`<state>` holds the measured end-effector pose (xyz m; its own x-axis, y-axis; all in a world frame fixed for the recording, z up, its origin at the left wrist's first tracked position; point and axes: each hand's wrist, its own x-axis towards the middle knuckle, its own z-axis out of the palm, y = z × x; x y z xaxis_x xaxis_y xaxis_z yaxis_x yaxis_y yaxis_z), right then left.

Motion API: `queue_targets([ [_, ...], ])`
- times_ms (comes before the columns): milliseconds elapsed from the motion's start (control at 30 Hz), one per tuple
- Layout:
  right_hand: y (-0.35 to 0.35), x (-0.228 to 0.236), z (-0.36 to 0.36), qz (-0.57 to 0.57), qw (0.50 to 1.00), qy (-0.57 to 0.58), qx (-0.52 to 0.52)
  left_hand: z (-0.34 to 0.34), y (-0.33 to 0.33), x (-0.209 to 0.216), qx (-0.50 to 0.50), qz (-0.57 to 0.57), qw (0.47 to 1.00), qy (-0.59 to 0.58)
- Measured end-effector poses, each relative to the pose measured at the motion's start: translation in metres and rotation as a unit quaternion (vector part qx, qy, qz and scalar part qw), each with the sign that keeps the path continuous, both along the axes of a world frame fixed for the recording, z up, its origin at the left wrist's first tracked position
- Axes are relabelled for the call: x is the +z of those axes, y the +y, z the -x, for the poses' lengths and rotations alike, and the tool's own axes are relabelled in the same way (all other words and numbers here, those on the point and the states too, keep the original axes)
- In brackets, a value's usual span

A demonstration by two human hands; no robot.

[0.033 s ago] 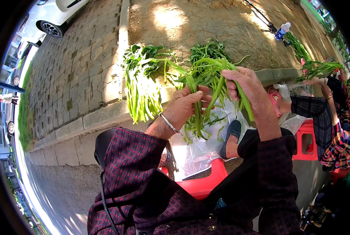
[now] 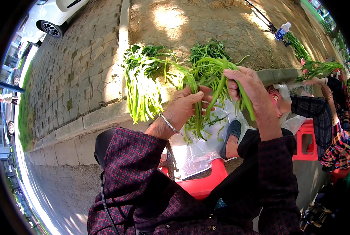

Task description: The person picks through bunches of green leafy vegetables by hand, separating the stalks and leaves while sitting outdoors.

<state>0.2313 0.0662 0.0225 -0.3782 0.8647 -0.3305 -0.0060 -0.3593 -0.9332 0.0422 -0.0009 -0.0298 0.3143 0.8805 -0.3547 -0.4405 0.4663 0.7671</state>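
My left hand (image 2: 186, 102), with a silver bangle on its wrist, is closed around a few long green stems of what looks like water spinach (image 2: 192, 83). Close by on the right, my right hand (image 2: 246, 84) pinches more of the green stems (image 2: 245, 102) between thumb and fingers; their lower ends hang below the palm. Beyond the left wrist, a pile of water spinach (image 2: 143, 94) lies over the kerb, leaves away from me. Another leafy heap (image 2: 210, 51) sits behind my hands, partly hidden by them. Loose short pieces (image 2: 190, 127) lie beneath on a clear plastic sheet (image 2: 190, 156).
A red plastic stool (image 2: 206, 181) shows between my legs. At the right, another person in plaid trousers (image 2: 314, 111) sits beside a red stool (image 2: 306, 141), holding greens (image 2: 321, 68). A bottle (image 2: 282, 31) stands on the dirt. A white car (image 2: 51, 19) is parked far left.
My right hand has shifted very slightly to the right with its stems. My left hand keeps its place.
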Motion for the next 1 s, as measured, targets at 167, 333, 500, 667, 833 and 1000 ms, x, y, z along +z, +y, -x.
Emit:
queue_targets([
  [167, 0.0, 0.008, -0.003, 0.026, 1.0, -0.005, 0.008, 0.008, 0.002, -0.01, -0.04, -0.017, 0.996, -0.076],
  [333, 0.0, 0.016, -0.009, 0.024, 1.0, 0.009, 0.01, 0.01, 0.003, -0.006, -0.053, -0.004, 0.99, -0.133],
  [500, 0.0, 0.009, -0.011, -0.014, 1.0, -0.009, 0.008, 0.011, 0.001, 0.006, -0.06, -0.005, 0.99, -0.125],
  [667, -0.001, 0.01, -0.008, -0.028, 1.0, 0.006, 0.003, 0.024, 0.003, 0.012, -0.074, -0.017, 0.997, -0.012],
  [833, 0.003, 0.001, -0.013, -0.026, 0.999, 0.011, -0.016, 0.036, 0.006, 0.032, -0.068, -0.02, 0.996, 0.061],
  [1000, -0.001, 0.003, -0.005, -0.024, 0.999, 0.001, -0.033, 0.053, 0.007, 0.039, -0.043, -0.016, 0.999, 0.003],
])
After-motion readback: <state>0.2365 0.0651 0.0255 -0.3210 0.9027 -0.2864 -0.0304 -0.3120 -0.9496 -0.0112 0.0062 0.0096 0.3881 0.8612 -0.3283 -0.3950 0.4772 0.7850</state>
